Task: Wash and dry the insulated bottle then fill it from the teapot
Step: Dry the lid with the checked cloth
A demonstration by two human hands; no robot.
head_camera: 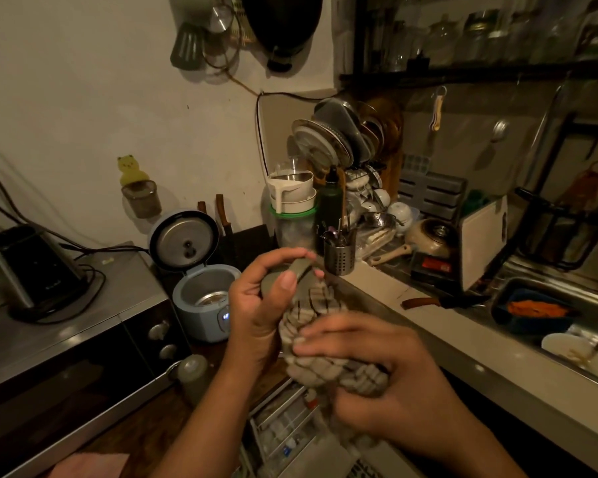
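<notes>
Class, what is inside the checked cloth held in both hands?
A grey-green bottle top sticks out of the checked cloth, in the left hand. The right hand grips the cloth; the bottle's body is covered.

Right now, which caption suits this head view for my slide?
Left hand grips the bottle at its top; right hand grips a striped cloth wrapped round it.
</notes>
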